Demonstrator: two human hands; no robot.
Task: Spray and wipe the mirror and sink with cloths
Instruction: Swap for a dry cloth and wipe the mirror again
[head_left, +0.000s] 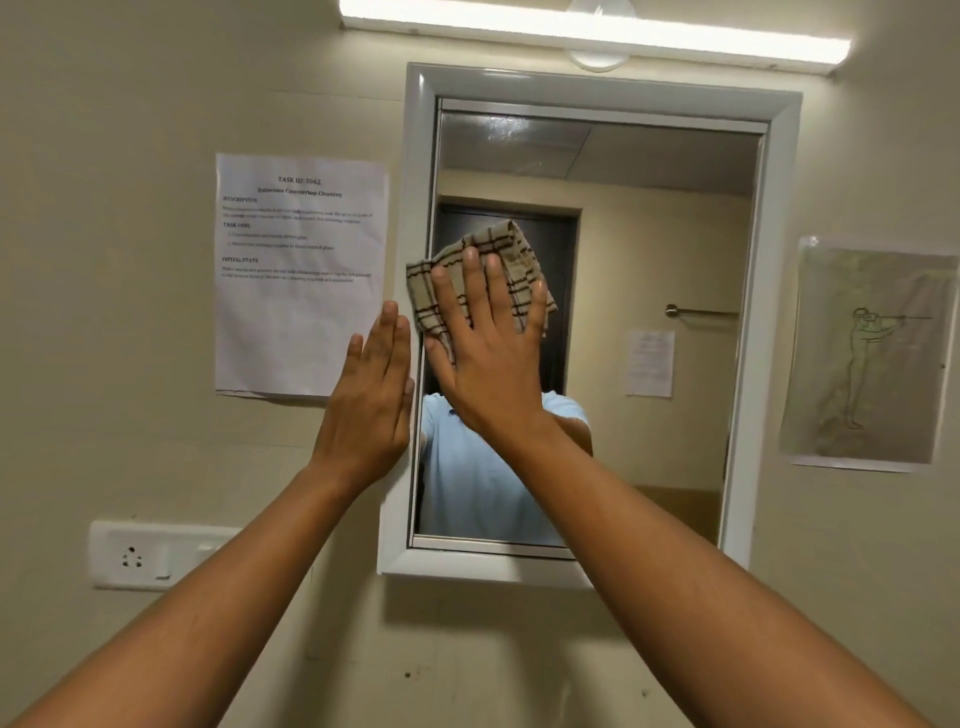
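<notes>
A mirror (649, 249) in a white frame (769, 332) hangs on the beige wall ahead. My right hand (488, 353) presses a beige checked cloth (493, 247) flat against the left part of the glass, fingers straight and spread. My left hand (369, 400) rests flat on the wall beside the frame's left edge, fingers straight and together, holding nothing. The sink and any spray bottle are out of view.
A printed task sheet (301, 275) is taped to the wall left of the mirror. A drawing (862, 358) hangs on the right. A white socket plate (150, 556) sits at lower left. A tube light (592, 36) runs above the mirror.
</notes>
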